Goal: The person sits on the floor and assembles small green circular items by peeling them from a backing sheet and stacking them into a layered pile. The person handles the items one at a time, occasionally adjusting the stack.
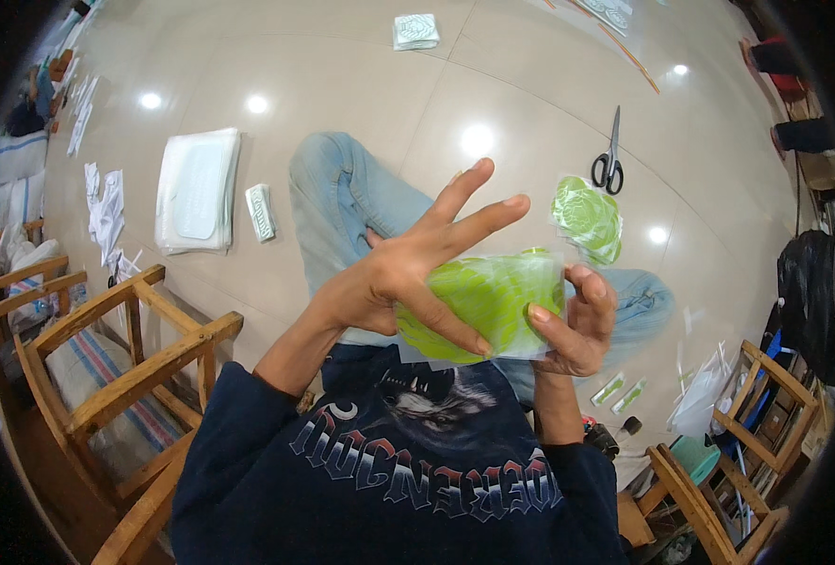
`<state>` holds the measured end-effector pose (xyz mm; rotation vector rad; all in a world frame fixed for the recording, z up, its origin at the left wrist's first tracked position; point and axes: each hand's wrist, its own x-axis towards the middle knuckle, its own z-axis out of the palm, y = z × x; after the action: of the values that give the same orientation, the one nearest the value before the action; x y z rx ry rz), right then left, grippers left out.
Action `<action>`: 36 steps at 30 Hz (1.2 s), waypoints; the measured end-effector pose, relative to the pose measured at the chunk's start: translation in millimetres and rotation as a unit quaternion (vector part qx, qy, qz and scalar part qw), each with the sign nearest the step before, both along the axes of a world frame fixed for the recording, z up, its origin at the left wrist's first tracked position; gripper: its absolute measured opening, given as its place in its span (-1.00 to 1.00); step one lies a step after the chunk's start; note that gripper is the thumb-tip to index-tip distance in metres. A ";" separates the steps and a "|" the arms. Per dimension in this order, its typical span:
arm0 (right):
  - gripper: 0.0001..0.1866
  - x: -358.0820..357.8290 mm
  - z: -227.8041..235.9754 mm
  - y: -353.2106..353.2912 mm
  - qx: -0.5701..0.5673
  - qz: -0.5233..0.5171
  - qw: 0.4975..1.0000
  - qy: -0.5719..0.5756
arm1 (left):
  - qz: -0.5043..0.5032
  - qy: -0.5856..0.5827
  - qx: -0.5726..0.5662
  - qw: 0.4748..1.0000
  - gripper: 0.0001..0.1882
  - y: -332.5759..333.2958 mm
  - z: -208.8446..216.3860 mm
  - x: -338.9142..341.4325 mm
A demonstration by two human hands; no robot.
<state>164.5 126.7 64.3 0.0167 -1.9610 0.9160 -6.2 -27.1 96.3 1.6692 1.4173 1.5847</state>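
In front of my chest is a stack of green-patterned sheets (455,292) with clear film edges. My right hand (577,325) grips its right end, thumb on the face and fingers curled round the edge. From the left, my left hand (408,268) has its left end, one finger lying flat across the face. Other fingers of that hand stretch up above the sheets, spread apart; its thumb is mostly hidden. Past my right hand, another pile of green-patterned sheets (587,217) lies on the floor, below black-handled scissors (609,165).
A white plastic-wrapped stack (199,193) and a small packet (260,213) lie left of my crossed legs. Farther off sits another small pile (415,32). Wooden frames (144,367) crowd the left; wooden stools (700,508) stand lower right. Two small green-and-white strips (620,391) lie by my right knee.
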 end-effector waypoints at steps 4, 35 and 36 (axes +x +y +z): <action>-0.69 -7.2 11.4 7.1 -0.041 0.067 0.996 -0.038 | -0.060 -0.063 0.002 0.996 -0.55 0.8 0.3 -5.0; 0.14 -178.5 -20.9 12.2 0.012 0.133 0.919 -0.371 | 0.056 -0.716 -0.134 0.683 -0.47 31.3 -89.7 -87.4; 0.15 -185.5 -20.2 16.2 0.061 0.158 0.913 -0.372 | 0.067 -0.672 -0.201 0.709 -0.43 29.1 -84.0 -94.4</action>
<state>-21.0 142.9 44.1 0.0663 -2.7850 1.1099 -100.7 2.0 12.4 -0.0818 0.8698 1.6879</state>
